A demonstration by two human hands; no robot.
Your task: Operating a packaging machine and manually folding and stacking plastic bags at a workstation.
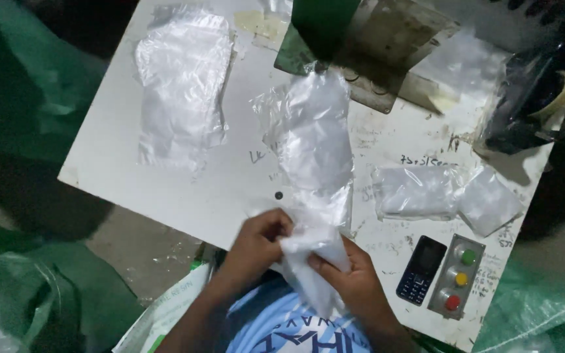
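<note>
My left hand (256, 245) and my right hand (354, 278) both grip the near end of a long clear plastic bag (312, 140). The bag stretches away from me across the white table (237, 186) toward a green machine part (315, 26). The near end is bunched white between my fingers, just over the table's front edge. Both hands are closed on the plastic.
A stack of clear bags (181, 85) lies at the table's left. Small filled clear packets (446, 193) sit at the right. A dark mobile phone (421, 270) and a grey box with green, yellow and red buttons (456, 277) lie near the front right. Green sacks (34, 294) surround the table.
</note>
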